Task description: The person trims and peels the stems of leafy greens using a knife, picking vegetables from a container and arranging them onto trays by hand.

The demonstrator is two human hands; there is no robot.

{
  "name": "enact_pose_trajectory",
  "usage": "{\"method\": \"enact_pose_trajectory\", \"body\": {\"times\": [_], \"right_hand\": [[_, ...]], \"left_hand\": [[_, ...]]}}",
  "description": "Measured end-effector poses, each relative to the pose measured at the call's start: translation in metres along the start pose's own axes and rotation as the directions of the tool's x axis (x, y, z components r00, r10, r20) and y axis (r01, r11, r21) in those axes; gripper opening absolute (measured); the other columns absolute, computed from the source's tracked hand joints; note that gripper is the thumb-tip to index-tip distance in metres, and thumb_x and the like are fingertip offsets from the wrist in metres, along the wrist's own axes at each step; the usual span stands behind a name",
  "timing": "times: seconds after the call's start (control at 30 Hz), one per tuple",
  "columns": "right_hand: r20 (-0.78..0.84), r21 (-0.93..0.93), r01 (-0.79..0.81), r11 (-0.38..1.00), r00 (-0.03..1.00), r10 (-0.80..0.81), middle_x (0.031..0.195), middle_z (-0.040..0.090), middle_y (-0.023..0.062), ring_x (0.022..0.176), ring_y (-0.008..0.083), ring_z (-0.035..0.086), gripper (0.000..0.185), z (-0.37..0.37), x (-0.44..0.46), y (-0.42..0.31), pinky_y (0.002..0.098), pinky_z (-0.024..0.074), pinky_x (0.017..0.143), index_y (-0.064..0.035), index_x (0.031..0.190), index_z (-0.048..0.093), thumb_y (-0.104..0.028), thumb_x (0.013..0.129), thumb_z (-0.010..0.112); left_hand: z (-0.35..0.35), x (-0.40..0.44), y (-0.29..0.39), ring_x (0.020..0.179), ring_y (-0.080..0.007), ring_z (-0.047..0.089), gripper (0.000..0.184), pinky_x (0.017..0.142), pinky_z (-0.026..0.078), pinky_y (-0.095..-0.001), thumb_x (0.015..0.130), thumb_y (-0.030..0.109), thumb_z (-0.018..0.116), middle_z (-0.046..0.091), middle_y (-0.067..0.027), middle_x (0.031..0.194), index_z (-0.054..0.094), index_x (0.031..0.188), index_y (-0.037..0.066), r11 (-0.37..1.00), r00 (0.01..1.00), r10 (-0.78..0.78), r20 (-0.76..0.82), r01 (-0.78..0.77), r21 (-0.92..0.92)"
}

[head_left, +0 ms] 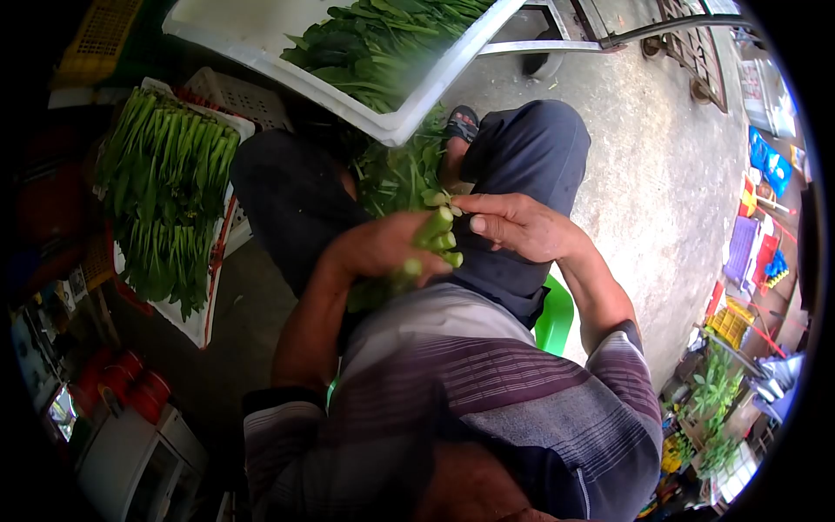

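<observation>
My left hand [387, 248] is closed around a bunch of thick-stemmed leafy greens [444, 239], with the pale cut ends pointing right. Part of the bunch is hidden behind the fingers. Beside it, my right hand [526, 228] is closed in a pinch, thumb and forefinger at a small pale stem piece at the upper end of the bunch. Below the hands, loose greens [396, 178] lie between my knees. Ahead, a white foam box [396, 130] holds more leafy greens [374, 52].
To the left, neatly stacked greens [170, 174] fill a white-lined crate [209, 304]. I sit on a green stool [553, 317]. A wheeled metal frame [557, 45] stands ahead on the concrete floor [644, 157]. Red containers [130, 383] are at lower left, and a yellow basket [731, 322] at right.
</observation>
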State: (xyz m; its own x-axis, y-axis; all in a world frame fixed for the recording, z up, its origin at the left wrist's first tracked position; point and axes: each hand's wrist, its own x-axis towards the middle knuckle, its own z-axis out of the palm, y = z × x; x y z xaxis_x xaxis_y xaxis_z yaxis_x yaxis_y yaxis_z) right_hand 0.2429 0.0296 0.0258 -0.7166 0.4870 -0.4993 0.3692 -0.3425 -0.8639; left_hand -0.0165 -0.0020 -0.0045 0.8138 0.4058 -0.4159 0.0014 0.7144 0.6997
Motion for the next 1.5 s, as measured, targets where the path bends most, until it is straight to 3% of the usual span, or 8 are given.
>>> {"method": "enact_pose_trajectory", "body": {"times": [0.4,0.5,0.63,0.77,0.87,1.1,1.3,1.5], "right_hand": [[-0.13,-0.136,0.139,0.981,0.979,-0.156,0.091,0.061,-0.0008,0.075,0.0096,0.055,0.045,0.015,0.008,-0.004,0.0264,0.049,0.073,-0.004,0.14,0.053,-0.031,0.105,0.056],[-0.335,0.133,0.043,0.99,0.942,0.004,0.092,0.063,0.0022,0.077,0.0104,0.056,0.044,0.019,0.013,-0.005,0.0261,0.0483,0.073,-0.0017,0.136,0.055,-0.031,0.104,0.057],[-0.309,-0.168,0.382,0.909,0.855,-0.417,0.096,0.067,0.006,0.083,0.0142,0.062,0.041,0.032,0.008,-0.028,0.0293,0.0496,0.076,0.0005,0.124,0.061,-0.023,0.092,0.073],[-0.267,-0.416,0.302,0.858,0.861,-0.432,0.095,0.068,0.0145,0.086,0.0274,0.069,0.033,0.052,0.017,-0.047,0.0319,0.0511,0.077,-0.0002,0.113,0.061,-0.011,0.086,0.076],[-0.409,-0.326,0.219,0.92,0.844,-0.347,0.092,0.068,0.0194,0.088,0.0393,0.068,0.035,0.054,0.026,-0.027,0.041,0.0529,0.078,-0.0034,0.113,0.062,-0.009,0.08,0.074],[-0.553,-0.205,0.185,0.961,0.788,-0.27,0.094,0.068,0.01,0.087,0.0159,0.064,0.022,0.05,0.028,-0.008,0.0296,0.0495,0.081,0.0003,0.11,0.059,-0.003,0.091,0.068],[-0.443,-0.232,0.092,0.968,0.876,-0.189,0.101,0.065,0.0114,0.093,0.018,0.062,0.033,0.036,0.027,-0.016,0.0305,0.0484,0.086,0.0032,0.117,0.058,-0.005,0.088,0.072],[-0.192,-0.533,0.381,0.755,0.815,-0.547,0.117,0.063,0.0164,0.108,0.0332,0.063,0.048,0.016,0.039,-0.028,0.0375,0.05,0.093,0.0023,0.127,0.061,-0.007,0.082,0.076]], "left_hand": [[-0.001,0.002,-0.006,0.056,-0.0106,0.059,0.027,0.05,0.046,-0.0234,0.09,0.017,0.075,0.064,-0.0055,0.073,0.059,0.106,0.002,0.999,0.999,0.034,-0.006,-0.034,-0.019],[0.005,-0.001,-0.001,0.057,-0.0107,0.059,0.023,0.05,0.045,-0.023,0.091,0.016,0.073,0.064,-0.0058,0.072,0.06,0.104,0.003,0.994,0.98,0.064,-0.186,-0.081,-0.08],[-0.012,0.006,-0.01,0.07,-0.0105,0.062,0.026,0.062,0.05,-0.0257,0.092,0.02,0.072,0.065,-0.0029,0.085,0.061,0.107,0.003,0.995,0.961,0.093,-0.259,-0.083,0.047],[-0.019,0.014,-0.03,0.072,-0.0094,0.061,0.025,0.063,0.05,-0.0251,0.094,0.024,0.07,0.065,-0.0012,0.085,0.063,0.107,0.003,0.936,0.881,0.343,-0.325,-0.292,0.196],[-0.014,0.008,-0.02,0.075,-0.0093,0.062,0.026,0.064,0.05,-0.0253,0.095,0.024,0.069,0.065,-0.0011,0.086,0.064,0.109,0.003,0.976,0.875,0.217,-0.432,-0.208,0.069],[-0.014,0.001,-0.016,0.073,-0.0119,0.065,0.026,0.066,0.055,-0.0274,0.089,0.013,0.074,0.067,-0.0031,0.088,0.063,0.11,0.003,0.966,0.927,0.181,-0.328,-0.23,-0.117],[-0.017,0.005,-0.018,0.073,-0.0128,0.066,0.031,0.065,0.055,-0.0277,0.084,0.008,0.077,0.065,-0.0033,0.09,0.062,0.111,0.003,0.96,0.938,0.224,-0.264,-0.259,-0.109],[-0.011,0.007,-0.013,0.075,-0.0122,0.065,0.038,0.065,0.054,-0.028,0.08,0.005,0.078,0.064,-0.0024,0.091,0.06,0.113,0.003,0.98,0.94,0.196,-0.278,-0.196,0.027]]}}
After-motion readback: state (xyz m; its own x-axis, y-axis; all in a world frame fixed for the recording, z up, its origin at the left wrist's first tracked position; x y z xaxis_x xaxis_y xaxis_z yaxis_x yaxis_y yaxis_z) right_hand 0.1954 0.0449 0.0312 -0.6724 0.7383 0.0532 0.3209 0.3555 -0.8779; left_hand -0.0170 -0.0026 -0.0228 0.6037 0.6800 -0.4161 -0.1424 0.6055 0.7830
